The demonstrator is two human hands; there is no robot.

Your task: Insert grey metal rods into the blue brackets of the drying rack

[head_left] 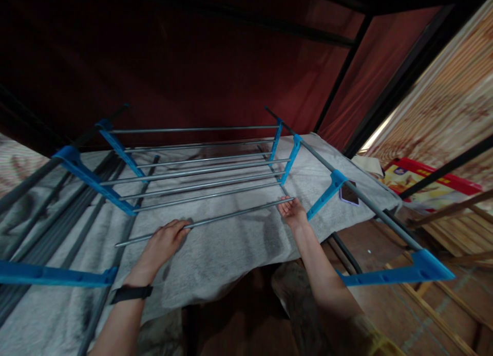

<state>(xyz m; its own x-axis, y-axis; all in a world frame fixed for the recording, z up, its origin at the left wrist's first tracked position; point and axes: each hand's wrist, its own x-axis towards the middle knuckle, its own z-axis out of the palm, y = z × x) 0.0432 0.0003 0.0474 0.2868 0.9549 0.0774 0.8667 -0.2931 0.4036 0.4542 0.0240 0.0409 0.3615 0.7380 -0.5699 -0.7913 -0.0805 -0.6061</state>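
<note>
A thin grey metal rod (234,213) runs across in front of me. My left hand (165,239) is closed around it nearer its left end, which sticks out past the hand. At the right end, my right hand (291,210) holds the rod with its fingers curled under it, palm partly up. Beyond it lies a partly assembled rack with blue plastic brackets (94,184) and several grey crossbars (208,168) between its two sides. Close to my right hand, another blue bracket (326,194) hangs on the right-hand pole (318,155) with no crossbar in it.
Grey cloth (215,274) covers the surface under the rack. Several loose dark tubes (50,238) lie at the left. A phone (348,192) rests at the right beneath the pole. Past the edge are a red and yellow box (431,184) and a wooden frame (462,232).
</note>
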